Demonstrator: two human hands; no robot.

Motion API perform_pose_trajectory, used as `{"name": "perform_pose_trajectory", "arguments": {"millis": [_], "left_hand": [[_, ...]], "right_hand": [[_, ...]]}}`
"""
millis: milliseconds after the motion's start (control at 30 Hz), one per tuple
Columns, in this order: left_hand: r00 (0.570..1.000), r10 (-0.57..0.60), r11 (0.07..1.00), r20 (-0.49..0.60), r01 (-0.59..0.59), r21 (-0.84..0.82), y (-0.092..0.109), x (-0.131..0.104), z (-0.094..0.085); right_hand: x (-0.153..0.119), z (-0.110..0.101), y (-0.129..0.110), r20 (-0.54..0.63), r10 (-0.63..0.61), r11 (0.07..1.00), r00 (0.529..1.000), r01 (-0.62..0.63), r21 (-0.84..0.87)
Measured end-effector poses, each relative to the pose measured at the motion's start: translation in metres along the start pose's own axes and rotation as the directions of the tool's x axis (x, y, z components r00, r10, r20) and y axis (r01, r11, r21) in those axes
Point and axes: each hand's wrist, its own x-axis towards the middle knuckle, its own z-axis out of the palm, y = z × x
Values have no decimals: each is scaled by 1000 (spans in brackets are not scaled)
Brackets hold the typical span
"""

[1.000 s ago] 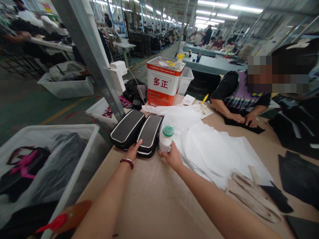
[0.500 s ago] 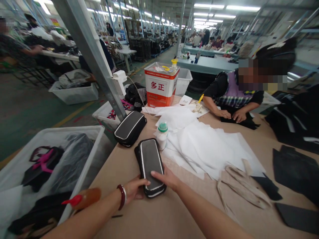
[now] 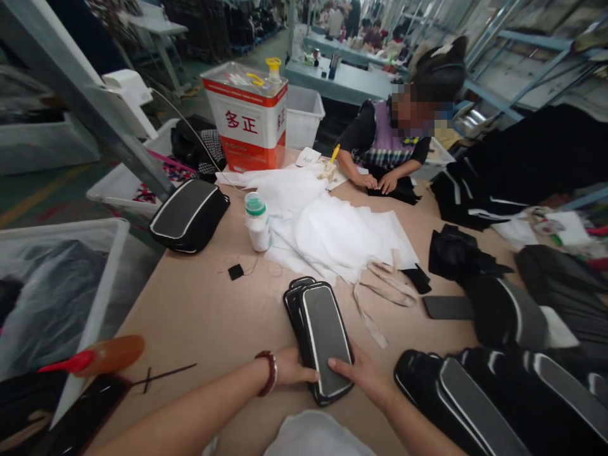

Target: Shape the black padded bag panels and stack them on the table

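Observation:
A small stack of black fabric panels [image 3: 327, 335], grey-faced with white edging, is gripped low on both sides in front of me. On its left side my left hand [image 3: 292, 367] has the thumb on top and the fingers curled beneath, partly hidden. My right hand [image 3: 358, 370] clasps the right side, thumb lying across the grey face. A similar pile of black panels [image 3: 190, 215] rests at the table's left edge. To my right lie several more black panels [image 3: 475, 399] in overlapping rows.
White sheets [image 3: 342, 234] spread over the mid-table, beside a green-capped jar [image 3: 257, 221]. A red-and-white can [image 3: 247, 120] stands behind. An orange bottle with a red nozzle [image 3: 104, 356] is at left, near a white bin [image 3: 111, 266]. Across the table, a co-worker [image 3: 380, 139] handles black fabric.
My view has turned right and down. Both hands have carried the held panels rightward, away from the jar and the other pile; a small black square now shows on the table.

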Motion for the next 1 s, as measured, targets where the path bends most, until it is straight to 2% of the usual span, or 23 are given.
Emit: {"name": "perform_pose_trajectory", "arguments": {"millis": [100, 233, 300, 400, 533, 600, 667, 767, 867, 933, 1000], "left_hand": [[979, -59, 988, -194, 30, -151, 21, -10, 6], [949, -233, 875, -213, 109, -472, 47, -23, 24], [942, -249, 815, -226, 78, -574, 54, -26, 35], [950, -171, 766, -260, -37, -642, 59, -28, 46], [946, -50, 747, -321, -178, -640, 66, -36, 60], [941, 7, 733, -337, -235, -639, 71, -45, 74], [934, 40, 712, -355, -276, -646, 72, -55, 95], [922, 46, 658, -384, -317, -683, 60, -69, 136], [946, -2, 598, -324, -259, -758, 28, -74, 172], [942, -75, 591, -326, -222, -776, 1, -74, 186], [884, -98, 656, -457, -288, -698, -28, -71, 192]], "right_hand": [[3, -2, -3, -91, 0, 1000, 996, 1, 12], [6, 8, -5, -153, -4, 1000, 988, 3, -5], [3, 12, -6, -180, -26, 1000, 983, 24, -12], [-6, 12, -7, -190, -52, 997, 980, 60, 40], [-23, 6, -10, -211, -77, 988, 974, 102, 113], [-36, 1, -12, -223, -113, 983, 968, 142, 120], [-56, -6, -13, -226, -149, 982, 963, 171, 81], [-97, -22, -10, -163, -191, 981, 968, 192, -7], [-140, -41, 0, -114, -238, 958, 965, 214, -189], [-162, -50, 9, -63, -284, 866, 957, 228, -445], [-174, -53, 20, 64, -300, 672, 952, 258, -694]]}}
